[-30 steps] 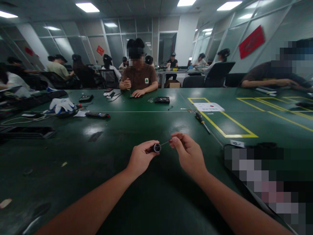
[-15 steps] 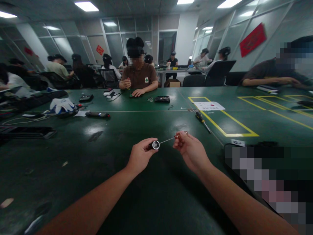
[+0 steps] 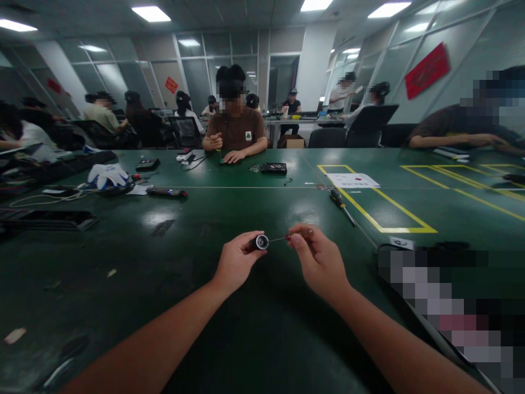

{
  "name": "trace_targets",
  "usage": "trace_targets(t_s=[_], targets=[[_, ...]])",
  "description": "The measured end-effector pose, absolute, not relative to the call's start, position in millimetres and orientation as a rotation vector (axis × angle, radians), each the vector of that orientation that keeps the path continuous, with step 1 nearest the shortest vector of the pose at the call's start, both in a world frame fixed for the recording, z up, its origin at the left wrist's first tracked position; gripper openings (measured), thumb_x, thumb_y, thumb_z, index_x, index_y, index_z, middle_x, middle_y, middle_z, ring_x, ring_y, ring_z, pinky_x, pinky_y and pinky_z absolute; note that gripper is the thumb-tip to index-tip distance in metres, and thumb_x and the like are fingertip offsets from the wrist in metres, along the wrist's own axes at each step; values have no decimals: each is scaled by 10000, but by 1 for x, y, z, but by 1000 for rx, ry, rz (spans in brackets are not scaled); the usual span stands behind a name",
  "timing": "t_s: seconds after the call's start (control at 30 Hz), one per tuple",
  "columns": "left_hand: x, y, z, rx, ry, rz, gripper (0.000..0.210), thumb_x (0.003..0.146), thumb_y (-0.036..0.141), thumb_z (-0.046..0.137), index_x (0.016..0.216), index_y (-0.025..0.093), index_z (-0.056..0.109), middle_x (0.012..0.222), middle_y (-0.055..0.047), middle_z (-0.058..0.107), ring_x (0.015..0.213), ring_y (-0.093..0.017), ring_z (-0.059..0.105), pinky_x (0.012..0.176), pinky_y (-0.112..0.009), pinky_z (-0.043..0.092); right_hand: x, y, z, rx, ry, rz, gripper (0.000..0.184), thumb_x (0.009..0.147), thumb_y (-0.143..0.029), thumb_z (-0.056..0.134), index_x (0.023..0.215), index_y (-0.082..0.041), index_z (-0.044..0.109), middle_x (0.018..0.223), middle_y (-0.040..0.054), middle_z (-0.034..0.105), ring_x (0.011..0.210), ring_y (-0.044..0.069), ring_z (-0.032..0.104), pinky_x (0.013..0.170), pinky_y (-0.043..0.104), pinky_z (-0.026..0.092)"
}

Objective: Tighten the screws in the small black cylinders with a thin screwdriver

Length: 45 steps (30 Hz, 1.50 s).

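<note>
Office-like workshop, long green table (image 3: 197,219) with yellow tape (image 3: 400,207), screwdriver (image 3: 342,207), gloves (image 3: 108,176), seated workers in caps, office chairs (image 3: 371,125), glass partitions (image 3: 191,68), ceiling lights (image 3: 151,13)

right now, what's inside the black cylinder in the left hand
Inside the black cylinder, a greyish part shows within the pale rim, too small to make out. Anything deeper is hidden, and the left hand partly covers the outside.

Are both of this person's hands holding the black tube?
No, only the left hand holds the black tube; the right hand holds a thin tool.
</note>
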<state>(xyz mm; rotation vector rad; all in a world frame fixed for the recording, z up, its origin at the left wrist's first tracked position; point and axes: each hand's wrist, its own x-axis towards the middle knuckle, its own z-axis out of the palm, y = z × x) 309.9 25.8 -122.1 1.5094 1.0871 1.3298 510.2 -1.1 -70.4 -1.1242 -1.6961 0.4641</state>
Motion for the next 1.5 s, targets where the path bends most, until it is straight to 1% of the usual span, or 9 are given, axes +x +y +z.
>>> trace_targets(t_s=[0.13,0.3,0.67,0.83,1.0,1.1,1.2,1.3,1.5], targets=[[310,27,-124,1490,1056,1319,412,757,113,785,1157,201,747,1185,-78,745,1076,-245,718,1010,-422,566,508,-5,-65,-1106,-1839,298,152,1005,-300,532,1081,-229,642,914,45,749,821,214,725,755,338,530],[309,26,-124,1499,1066,1323,400,752,120,789,1142,194,749,1157,-83,751,1038,-250,728,974,-421,579,506,-11,-60,-993,-2016,183,146,989,-239,534,1084,-239,645,970,62,744,857,221,711,776,345,542],[310,27,-127,1501,1061,1319,388,754,127,787,1134,199,759,1183,-86,742,1057,-246,721,980,-400,570,507,-10,-61,-1008,-1994,132,135,991,-231,522,1081,-214,622,954,72,741,850,217,711,780,345,553],[310,26,-125,1509,1060,1327,389,749,124,789,1129,197,761,1175,-85,744,1032,-245,726,976,-407,576,506,-11,-61,-1019,-2024,150,139,995,-231,518,1089,-232,619,972,72,741,857,222,709,778,354,552],[309,27,-127,1481,1041,1341,391,758,153,797,1144,199,755,1176,-88,745,1066,-254,719,995,-419,570,507,-12,-61,-986,-2075,128,127,1002,-229,512,1080,-242,611,962,70,728,834,217,695,763,356,543],[308,28,-129,1509,1052,1346,383,767,170,798,1147,206,756,1182,-88,743,1054,-251,722,994,-424,573,506,-13,-61,-981,-2070,146,125,1001,-223,514,1081,-247,607,974,69,728,849,221,695,770,360,544],[307,29,-130,1533,1050,1346,379,780,186,795,1156,203,754,1186,-96,741,1054,-255,722,991,-426,575,504,-15,-60,-966,-2093,133,127,995,-217,524,1085,-242,610,942,67,717,837,222,684,758,359,537],[307,29,-129,1540,1031,1354,371,781,184,796,1149,205,757,1203,-97,733,1081,-257,714,1005,-420,566,504,-16,-58,-952,-2103,105,125,995,-209,521,1084,-232,606,914,64,707,809,213,672,739,350,528],[308,29,-131,1565,1048,1370,366,780,178,794,1142,222,764,1212,-88,729,1087,-252,709,1010,-422,563,506,-13,-58,-975,-2054,99,122,996,-216,513,1071,-244,605,943,67,722,820,218,680,752,361,533]])
